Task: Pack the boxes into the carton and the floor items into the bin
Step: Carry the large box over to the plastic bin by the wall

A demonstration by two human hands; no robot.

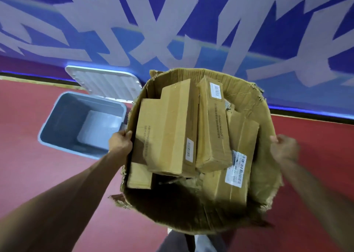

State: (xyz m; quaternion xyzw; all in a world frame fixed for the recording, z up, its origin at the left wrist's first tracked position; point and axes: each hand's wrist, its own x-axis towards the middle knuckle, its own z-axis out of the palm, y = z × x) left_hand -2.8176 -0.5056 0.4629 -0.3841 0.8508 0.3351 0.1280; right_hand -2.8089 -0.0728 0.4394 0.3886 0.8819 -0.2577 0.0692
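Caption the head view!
Left grip and right grip hold torn brown cardboard carton of long boxes beside blue plastic bin.

Carton (249, 98) is brown cardboard. Boxes (168, 129) inside it are tan with faint dark print and white barcode labels (236, 167). Bin (57, 117) pale blue; lid (103, 83) white, ribbed. Floor (28, 165) red. Wall (172, 22) deep blue with pale lilac angular streaks, black strip along its base.

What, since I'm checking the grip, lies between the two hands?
The torn carton, full of cardboard boxes; left hand and right hand grip its opposite rims, head view.
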